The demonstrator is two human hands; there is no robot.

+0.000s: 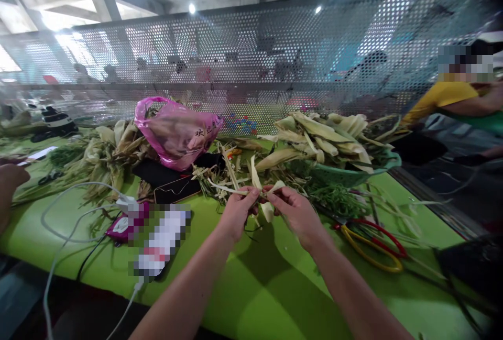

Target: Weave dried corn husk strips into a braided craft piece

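Between my two hands, above the green table (298,298), are pale corn husk strips (256,173) that stick out upward, sideways and down. My left hand (237,213) is closed, thumb and fingers pinching the strips from the left. From the right, my right hand (294,211) pinches the same bundle, its fingertips close to the left ones. How the strips are joined at the centre is hidden by my fingers. Husk scraps lie just behind the hands. Scissors (373,245) with red and yellow handles lie to the right of my right hand.
Behind stand a green basket (338,175) heaped with dry husks and a pink plastic bag (176,135). A charging phone (161,245), purple power block (128,225) and cables lie left. A perforated metal screen (251,57) runs along the back. Another person's hand (11,177) is at far left.
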